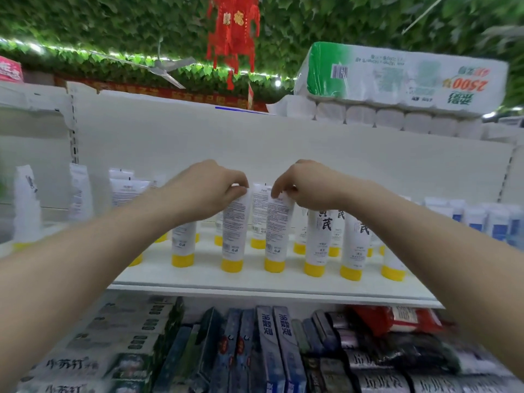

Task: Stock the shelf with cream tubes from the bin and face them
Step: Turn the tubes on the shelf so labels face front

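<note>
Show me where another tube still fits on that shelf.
Bare shelf runs along the front lip, ahead of the yellow-capped cream tubes. The middle, under the left hand and right hand, is crowded.

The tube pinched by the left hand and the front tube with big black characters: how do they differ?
The tube in the left hand's grip shows fine print and a barcode; the character tube shows its brand face. The first is held at its top; the second stands untouched. Both are white, standing on yellow caps.
</note>
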`<state>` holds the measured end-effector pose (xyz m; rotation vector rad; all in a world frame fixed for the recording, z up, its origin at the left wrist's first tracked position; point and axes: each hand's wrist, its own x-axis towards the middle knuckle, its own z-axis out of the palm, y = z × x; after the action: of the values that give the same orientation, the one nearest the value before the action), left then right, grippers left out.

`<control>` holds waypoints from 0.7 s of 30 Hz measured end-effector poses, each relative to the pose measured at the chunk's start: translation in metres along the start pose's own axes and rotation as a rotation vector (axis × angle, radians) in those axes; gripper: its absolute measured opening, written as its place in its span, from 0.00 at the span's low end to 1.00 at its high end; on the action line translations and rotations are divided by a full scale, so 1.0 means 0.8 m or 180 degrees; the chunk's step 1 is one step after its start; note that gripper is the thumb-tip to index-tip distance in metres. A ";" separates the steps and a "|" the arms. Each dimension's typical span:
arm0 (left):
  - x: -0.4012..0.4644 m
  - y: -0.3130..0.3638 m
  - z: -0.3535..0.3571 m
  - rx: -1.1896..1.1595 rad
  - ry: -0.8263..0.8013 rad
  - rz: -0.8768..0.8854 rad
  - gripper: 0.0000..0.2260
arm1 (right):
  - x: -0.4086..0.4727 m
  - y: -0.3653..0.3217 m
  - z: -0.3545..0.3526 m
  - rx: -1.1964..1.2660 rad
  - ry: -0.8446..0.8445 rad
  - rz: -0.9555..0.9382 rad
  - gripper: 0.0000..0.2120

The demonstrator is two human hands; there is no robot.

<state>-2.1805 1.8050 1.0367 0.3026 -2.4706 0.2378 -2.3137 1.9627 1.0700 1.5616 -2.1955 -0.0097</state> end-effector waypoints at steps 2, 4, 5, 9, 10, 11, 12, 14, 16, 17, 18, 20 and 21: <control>0.000 -0.002 0.002 -0.0105 0.0001 -0.0072 0.13 | 0.001 -0.001 -0.004 0.0045 0.0018 -0.0023 0.22; 0.000 -0.002 0.002 -0.0168 -0.0011 -0.0175 0.15 | 0.001 -0.001 -0.010 0.0136 -0.0085 -0.0051 0.24; 0.000 -0.002 0.002 -0.0175 -0.0015 -0.0236 0.16 | 0.001 0.000 -0.013 0.0179 -0.0157 -0.0084 0.24; 0.001 -0.001 -0.001 -0.0133 0.0042 -0.0304 0.12 | 0.005 0.006 -0.013 0.0189 -0.0168 -0.0226 0.12; 0.000 0.001 -0.001 -0.0135 0.0080 -0.0304 0.09 | 0.006 0.007 -0.011 0.0227 -0.0130 -0.0220 0.11; 0.001 0.002 -0.001 -0.0149 0.0120 -0.0314 0.07 | 0.008 0.008 -0.009 0.0270 -0.0087 -0.0200 0.11; 0.001 0.002 -0.001 -0.0170 0.0146 -0.0331 0.05 | 0.009 0.009 -0.007 0.0284 -0.0040 -0.0192 0.11; 0.000 0.003 0.001 -0.0272 0.0137 -0.0399 0.04 | 0.013 0.009 -0.002 0.0168 0.0049 -0.0197 0.12; -0.001 0.004 0.002 -0.0476 0.0108 -0.0508 0.06 | 0.017 0.007 0.004 0.0007 0.0124 -0.0217 0.12; -0.001 0.004 0.002 -0.0547 0.0103 -0.0541 0.09 | 0.018 0.007 0.005 -0.0021 0.0152 -0.0236 0.11; -0.002 0.004 0.002 -0.0568 0.0092 -0.0553 0.12 | 0.019 0.006 0.006 -0.0025 0.0166 -0.0258 0.11; -0.002 0.004 0.000 -0.0493 0.0053 -0.0517 0.13 | 0.019 0.007 0.006 -0.0030 0.0154 -0.0278 0.10; -0.001 0.004 -0.001 -0.0441 0.0026 -0.0486 0.13 | 0.020 0.008 0.006 -0.0036 0.0139 -0.0273 0.10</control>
<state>-2.1801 1.8084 1.0366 0.4274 -2.4272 0.0037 -2.3251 1.9496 1.0728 1.6332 -2.0904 -0.0140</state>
